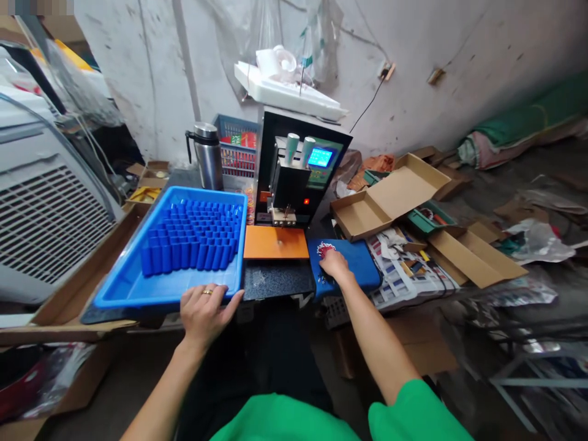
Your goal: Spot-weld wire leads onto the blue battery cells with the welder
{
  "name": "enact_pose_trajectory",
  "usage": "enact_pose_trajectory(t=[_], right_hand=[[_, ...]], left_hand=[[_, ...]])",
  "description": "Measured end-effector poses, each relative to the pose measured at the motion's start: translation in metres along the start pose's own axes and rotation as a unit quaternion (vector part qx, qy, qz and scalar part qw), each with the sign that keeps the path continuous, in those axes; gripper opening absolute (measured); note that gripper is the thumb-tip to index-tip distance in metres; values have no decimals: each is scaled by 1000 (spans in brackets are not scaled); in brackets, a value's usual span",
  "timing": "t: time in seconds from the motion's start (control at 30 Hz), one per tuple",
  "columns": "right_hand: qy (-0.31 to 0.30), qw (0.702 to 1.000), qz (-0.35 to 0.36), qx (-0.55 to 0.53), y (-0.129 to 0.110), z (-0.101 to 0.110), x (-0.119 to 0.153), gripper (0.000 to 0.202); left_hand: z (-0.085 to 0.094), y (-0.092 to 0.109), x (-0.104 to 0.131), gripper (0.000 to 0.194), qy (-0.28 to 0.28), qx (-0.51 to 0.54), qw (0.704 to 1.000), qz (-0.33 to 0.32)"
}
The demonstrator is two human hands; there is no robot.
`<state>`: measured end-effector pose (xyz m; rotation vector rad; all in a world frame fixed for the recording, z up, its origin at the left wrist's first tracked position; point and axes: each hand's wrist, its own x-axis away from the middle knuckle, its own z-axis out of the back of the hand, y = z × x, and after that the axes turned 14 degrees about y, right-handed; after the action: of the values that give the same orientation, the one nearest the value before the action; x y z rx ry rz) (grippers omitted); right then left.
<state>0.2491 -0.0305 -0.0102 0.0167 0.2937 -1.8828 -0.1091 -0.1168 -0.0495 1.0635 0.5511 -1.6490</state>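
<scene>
The left hand (204,312) rests unclenched on the near rim of a bright-blue rectangular plastic tray (151,295), which contains rows of darker-blue upright cylinders (190,236). The right hand (334,264) points its fingers down at small red-and-white pieces (325,248) on a flat blue pad (366,258); from where I stand, I cannot tell whether it grips any. Between tray and pad, a black box-shaped machine (291,187) stands behind a flat orange plate (257,245). A steel flask (210,162) stands behind the tray. An open brown cardboard box (361,214) crowds the pad's far side.
</scene>
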Motion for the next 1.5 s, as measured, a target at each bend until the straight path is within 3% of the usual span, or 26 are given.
enact_pose_trajectory(t=[0.07,0.2,0.3,0.47,0.57,0.77,0.97,1.07,1.17,1.27,1.4,1.5], right_hand=[[-13,999,-4,-40,5,-1,-4,4],[-76,968,-44,-235,20,2,-10,28],[-121,900,-146,-392,30,11,-13,28],[-193,744,-260,-584,42,19,-16,32],[-201,704,-293,-615,48,15,-13,31],[-184,713,-255,-627,49,11,-5,25],[-82,621,-187,-757,33,19,10,40],[-58,591,-172,-786,17,21,25,40],[-60,571,-169,-801,-5,23,44,39],[-72,549,-162,-817,-30,23,63,38],[-80,531,-168,-827,-62,23,86,37],[-78,537,-164,-823,-79,21,99,35]], left_hand=[[1,0,0,30,1,0,1000,-7],[2,0,-1,29,4,-3,1000,-23],[2,1,-2,29,11,-15,999,-28],[2,1,-5,30,17,-33,999,-39],[3,1,-8,31,26,-40,998,-43],[4,3,-13,32,28,-52,997,-57],[8,3,-17,32,22,-29,998,-45],[12,5,-19,31,4,-8,1000,-21],[19,21,-22,24,12,60,998,27],[27,57,-28,21,16,177,978,109],[23,113,-42,27,-74,341,908,231],[12,137,-50,30,-112,389,866,294]])
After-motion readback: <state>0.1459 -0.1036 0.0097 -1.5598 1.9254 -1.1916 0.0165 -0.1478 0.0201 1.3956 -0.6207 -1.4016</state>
